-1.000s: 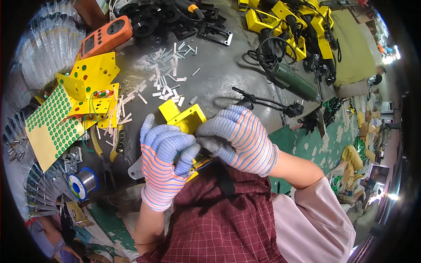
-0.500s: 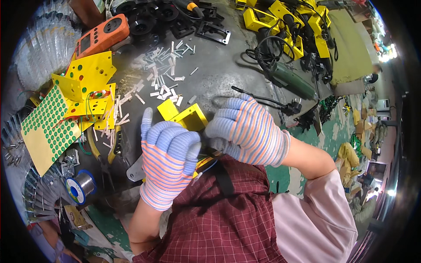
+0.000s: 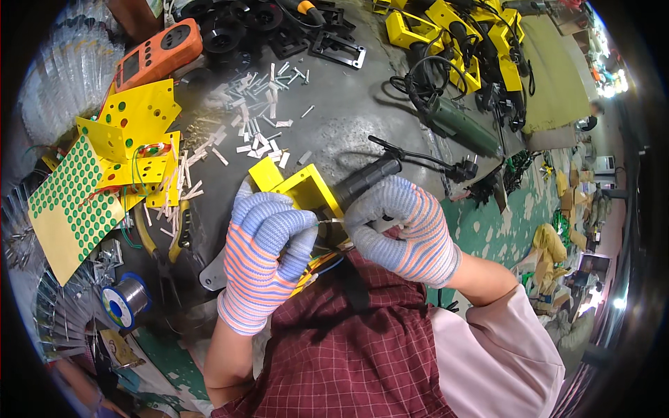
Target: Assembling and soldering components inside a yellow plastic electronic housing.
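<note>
My left hand (image 3: 265,261), in a striped knit glove, pinches a thin wire at the near edge of a yellow metal bracket (image 3: 300,187). Coloured wires hang below the bracket toward my chest. My right hand (image 3: 401,226), gloved the same way, grips the dark handle of a soldering iron (image 3: 366,180), its tip pointing at the spot between both hands. The iron's black cord runs off to the right over the grey bench (image 3: 341,125).
Several white tube pieces (image 3: 254,129) lie scattered behind the bracket. Yellow perforated plates (image 3: 132,139), a green-dotted sheet (image 3: 70,198), pliers (image 3: 182,230), a solder spool (image 3: 125,301) and an orange meter (image 3: 157,59) lie left. Yellow housings (image 3: 446,28) and a green power tool (image 3: 456,125) lie far right.
Both hands have shifted slightly right and apart, uncovering more of the yellow bracket and the soldering iron's handle, which the right hand hid before.
</note>
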{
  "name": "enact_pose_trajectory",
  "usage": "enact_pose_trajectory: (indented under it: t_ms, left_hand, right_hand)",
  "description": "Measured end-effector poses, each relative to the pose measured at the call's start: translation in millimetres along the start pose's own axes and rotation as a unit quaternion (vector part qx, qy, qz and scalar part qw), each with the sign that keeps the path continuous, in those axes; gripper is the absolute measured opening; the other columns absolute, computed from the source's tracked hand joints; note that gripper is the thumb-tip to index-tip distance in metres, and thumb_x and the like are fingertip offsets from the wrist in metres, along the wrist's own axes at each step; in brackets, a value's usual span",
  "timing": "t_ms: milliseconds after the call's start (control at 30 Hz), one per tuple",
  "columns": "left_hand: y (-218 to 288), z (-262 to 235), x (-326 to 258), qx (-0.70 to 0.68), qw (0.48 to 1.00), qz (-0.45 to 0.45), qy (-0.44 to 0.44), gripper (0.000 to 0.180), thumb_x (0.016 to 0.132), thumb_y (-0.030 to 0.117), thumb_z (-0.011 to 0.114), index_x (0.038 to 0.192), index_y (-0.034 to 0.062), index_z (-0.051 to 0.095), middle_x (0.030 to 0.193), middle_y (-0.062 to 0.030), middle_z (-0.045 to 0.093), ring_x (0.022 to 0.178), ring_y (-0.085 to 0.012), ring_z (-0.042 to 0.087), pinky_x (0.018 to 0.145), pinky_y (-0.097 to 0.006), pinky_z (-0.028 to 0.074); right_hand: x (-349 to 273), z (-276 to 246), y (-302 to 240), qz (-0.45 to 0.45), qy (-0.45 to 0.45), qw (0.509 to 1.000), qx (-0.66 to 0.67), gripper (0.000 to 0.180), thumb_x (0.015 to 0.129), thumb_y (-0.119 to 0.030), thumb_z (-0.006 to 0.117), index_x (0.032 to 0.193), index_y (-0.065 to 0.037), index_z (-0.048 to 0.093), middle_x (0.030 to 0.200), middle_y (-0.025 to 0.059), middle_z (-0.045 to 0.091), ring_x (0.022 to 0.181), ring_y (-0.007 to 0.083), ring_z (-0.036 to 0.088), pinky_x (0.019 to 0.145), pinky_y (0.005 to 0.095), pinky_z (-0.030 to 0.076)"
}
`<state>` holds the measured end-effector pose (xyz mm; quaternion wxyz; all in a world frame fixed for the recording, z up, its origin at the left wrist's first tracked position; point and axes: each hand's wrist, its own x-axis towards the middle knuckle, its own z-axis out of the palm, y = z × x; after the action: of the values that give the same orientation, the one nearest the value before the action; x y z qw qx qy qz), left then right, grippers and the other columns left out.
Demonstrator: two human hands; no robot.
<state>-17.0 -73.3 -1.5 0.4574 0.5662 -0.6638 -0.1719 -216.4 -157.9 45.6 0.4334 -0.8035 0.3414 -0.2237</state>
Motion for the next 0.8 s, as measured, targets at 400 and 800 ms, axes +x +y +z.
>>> enact_pose_trajectory:
  t_ms: [400,800]
  left_hand:
    - [-1.8,-1.1,0.6,0.01,0.999,0.025,-0.021,0.029,0.07,0.004,0.077,0.097,0.0105,0.069,0.096,-0.0108,0.063,0.096,-0.0335,0.06,0.088,-0.044,0.048]
    - [-1.8,2.1,2.3,-0.011,1.0,0.008,0.004,0.028,0.069,-0.001,0.075,0.094,0.0074,0.067,0.091,-0.0106,0.064,0.091,-0.0329,0.061,0.085,-0.042,0.048]
  right_hand:
    - [14.3,-12.4,-3.7,-0.007,-0.071,0.996,-0.052,0.015,0.078,-0.015,0.069,0.09,-0.005,0.068,0.084,0.0134,0.069,0.08,0.0314,0.067,0.074,0.038,0.052]
    - [12.8,2.0,-5.8,0.056,-0.045,0.997,0.013,0.018,0.08,-0.019,0.069,0.092,-0.006,0.068,0.082,0.0139,0.068,0.077,0.0337,0.066,0.071,0.0401,0.051]
